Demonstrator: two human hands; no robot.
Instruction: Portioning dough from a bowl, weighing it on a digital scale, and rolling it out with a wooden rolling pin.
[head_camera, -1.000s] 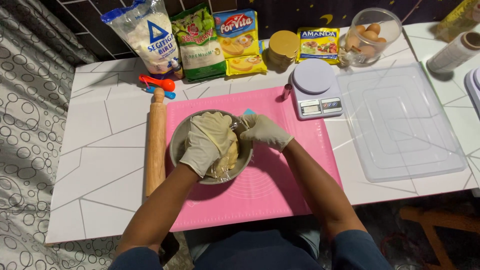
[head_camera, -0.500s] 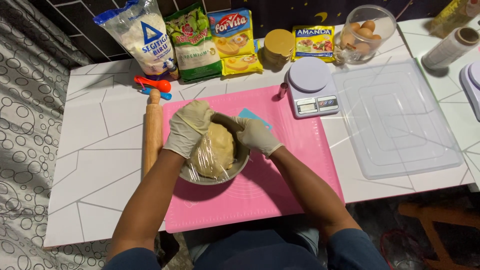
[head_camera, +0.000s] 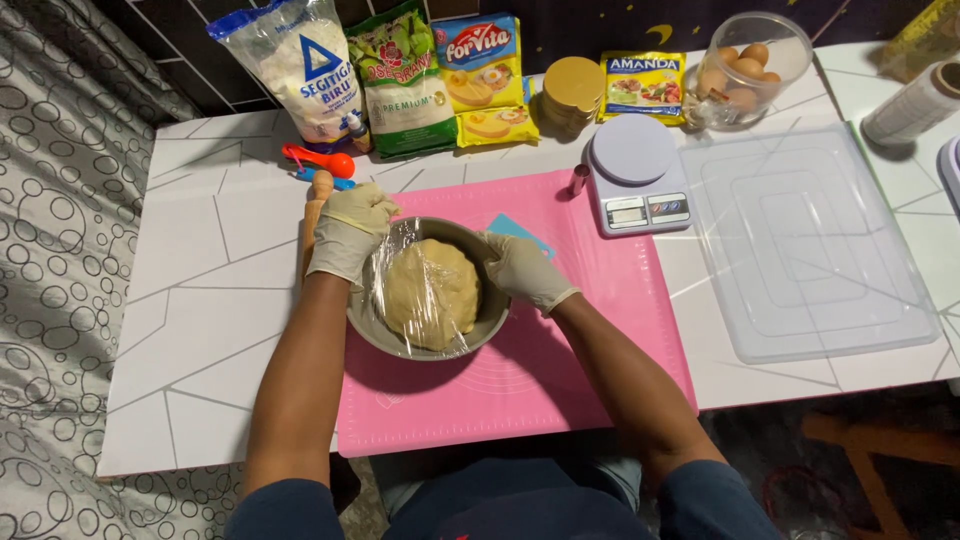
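While the grey bowl (head_camera: 430, 325) sits on the pink mat (head_camera: 560, 380) at the middle of the white table (head_camera: 200, 330), both gloved hands hold it at the rim. The left hand (head_camera: 348, 232) curls its fingers (head_camera: 372, 212) over the far left edge, pressing on the clear film (head_camera: 400, 250) stretched across the top; the right hand (head_camera: 520, 270) grips the right edge, fingers closed on the rim. Under the film lies a pale lump of dough (head_camera: 432, 290). A wooden rolling pin (head_camera: 316, 200) lies just beside the left hand. A kitchen scale (head_camera: 636, 172) stands beyond the mat's far right corner, beside a clear plastic lid (head_camera: 810, 250).
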